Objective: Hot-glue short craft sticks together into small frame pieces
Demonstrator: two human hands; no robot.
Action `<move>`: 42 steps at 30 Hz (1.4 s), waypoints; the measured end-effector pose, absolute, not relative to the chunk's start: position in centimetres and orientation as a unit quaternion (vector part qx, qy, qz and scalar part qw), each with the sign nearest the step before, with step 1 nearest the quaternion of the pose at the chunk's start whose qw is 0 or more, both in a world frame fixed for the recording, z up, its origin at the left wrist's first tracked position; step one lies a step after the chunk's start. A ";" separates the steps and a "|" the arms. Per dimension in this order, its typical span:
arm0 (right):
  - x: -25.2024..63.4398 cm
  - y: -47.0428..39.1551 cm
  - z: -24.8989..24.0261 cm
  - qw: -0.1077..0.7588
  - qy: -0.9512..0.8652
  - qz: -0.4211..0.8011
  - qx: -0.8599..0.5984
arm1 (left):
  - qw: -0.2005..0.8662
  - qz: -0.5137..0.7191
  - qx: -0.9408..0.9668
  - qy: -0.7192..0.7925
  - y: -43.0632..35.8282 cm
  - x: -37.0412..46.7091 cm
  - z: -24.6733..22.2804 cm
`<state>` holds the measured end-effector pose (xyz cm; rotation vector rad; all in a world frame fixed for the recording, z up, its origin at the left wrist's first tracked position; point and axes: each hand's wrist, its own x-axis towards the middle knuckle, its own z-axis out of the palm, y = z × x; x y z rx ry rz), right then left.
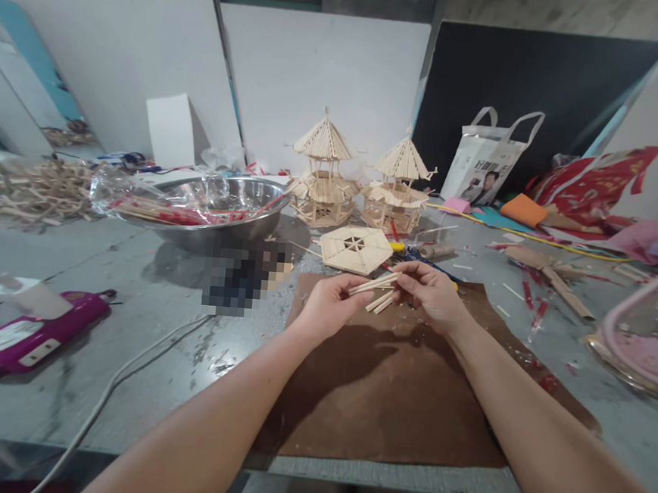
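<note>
Between my two hands, a few thin wooden sticks (pixel 376 283) are held roughly level above a brown mat (pixel 385 403). My left hand (pixel 333 301) pinches their left end, and my right hand (pixel 426 292) has the right end between thumb and fingers. Just below, several more short sticks (pixel 380 302) lie on the mat. Beyond the hands rests a flat hexagonal panel (pixel 334 253) made of sticks, with a spoked opening in its middle. Two stick-built pagoda models (pixel 322 170) (pixel 401 180) stand behind it.
A steel bowl (pixel 221 230) with plastic-wrapped sticks sits left of the models. Farther left are a stick pile (pixel 42 192) and a purple power strip (pixel 67 317), with a cable (pixel 119 374) crossing the table. A white bag (pixel 477 163), coloured paper and scraps lie right.
</note>
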<state>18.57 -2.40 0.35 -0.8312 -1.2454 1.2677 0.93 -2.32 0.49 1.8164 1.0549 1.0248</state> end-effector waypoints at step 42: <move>18.2 -2.4 0.0 0.553 -0.552 0.487 -0.392 | 0.540 0.497 0.585 0.346 -1.4 0.7 0.2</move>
